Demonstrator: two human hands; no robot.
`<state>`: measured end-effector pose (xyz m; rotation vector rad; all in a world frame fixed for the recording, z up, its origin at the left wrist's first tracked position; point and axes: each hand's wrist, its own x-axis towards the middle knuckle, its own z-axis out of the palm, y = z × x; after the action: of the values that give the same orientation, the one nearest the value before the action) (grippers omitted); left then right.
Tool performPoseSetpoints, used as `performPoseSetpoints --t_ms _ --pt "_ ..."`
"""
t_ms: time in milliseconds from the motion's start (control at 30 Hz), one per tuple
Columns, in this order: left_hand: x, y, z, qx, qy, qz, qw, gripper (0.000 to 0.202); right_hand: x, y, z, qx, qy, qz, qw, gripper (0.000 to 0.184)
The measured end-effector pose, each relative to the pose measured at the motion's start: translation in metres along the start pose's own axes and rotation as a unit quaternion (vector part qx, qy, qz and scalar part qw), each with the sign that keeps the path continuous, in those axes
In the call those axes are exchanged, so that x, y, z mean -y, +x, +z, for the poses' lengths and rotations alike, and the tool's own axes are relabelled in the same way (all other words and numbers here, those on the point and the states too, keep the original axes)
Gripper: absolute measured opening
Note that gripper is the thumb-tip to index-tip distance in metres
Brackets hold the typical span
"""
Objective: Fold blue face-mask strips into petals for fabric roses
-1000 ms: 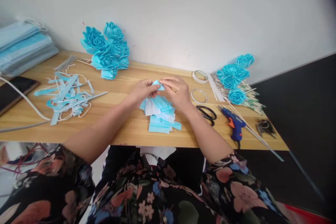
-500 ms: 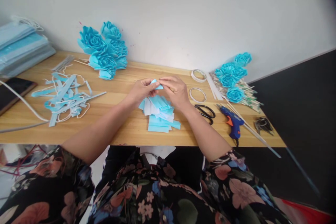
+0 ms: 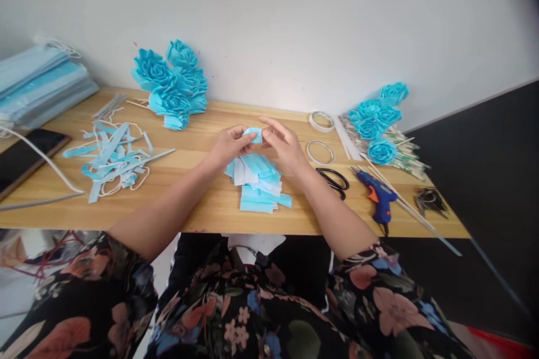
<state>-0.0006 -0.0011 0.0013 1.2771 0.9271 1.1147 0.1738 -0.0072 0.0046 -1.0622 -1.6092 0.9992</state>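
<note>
Cloth piece (image 3: 254,133), small, pale blue, raised above wooden table (image 3: 213,217), pinched in left hand (image 3: 229,145) by thumb and fingers. Right hand (image 3: 287,147) at its edge, one finger lifted; cannot tell whether gripping. Below, scrap pile (image 3: 259,184). Rightward, scissors (image 3: 340,174), glue gun (image 3: 381,197). Farther back, leftward, blue flowers (image 3: 173,85).

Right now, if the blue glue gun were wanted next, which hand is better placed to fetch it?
Probably the right hand: it is nearer, with the glue gun out to its right, while the left hand, farther off, holds the small blue piece.
</note>
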Motion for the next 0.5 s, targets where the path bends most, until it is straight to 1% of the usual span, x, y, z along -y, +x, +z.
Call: performPoseSetpoints --t_ms 67,133,233,300,500 --pt "0.0003 0.0004 0.0003 -0.003 0.008 0.009 1.000 0.027 -0.0012 0.0004 0.0013 -0.008 -0.005 -0.008 1.000 0.044" --pt "0.0003 0.0005 0.0005 -0.007 0.013 0.013 1.000 0.025 -0.0017 0.0008 0.0021 -0.021 0.004 -0.010 1.000 0.041" --pt "-0.0006 0.0001 0.0000 -0.009 0.019 0.023 0.999 0.023 0.0007 0.0007 0.0026 -0.030 0.033 0.000 0.999 0.025" --pt "-0.0015 -0.0006 -0.0003 -0.008 0.018 0.030 0.999 0.022 0.0039 0.0002 0.0029 -0.024 0.040 0.006 0.999 0.019" --pt "-0.0023 -0.0007 0.0008 -0.009 0.025 0.023 0.999 0.024 0.0066 0.0005 0.0038 -0.025 0.007 0.023 0.999 0.022"
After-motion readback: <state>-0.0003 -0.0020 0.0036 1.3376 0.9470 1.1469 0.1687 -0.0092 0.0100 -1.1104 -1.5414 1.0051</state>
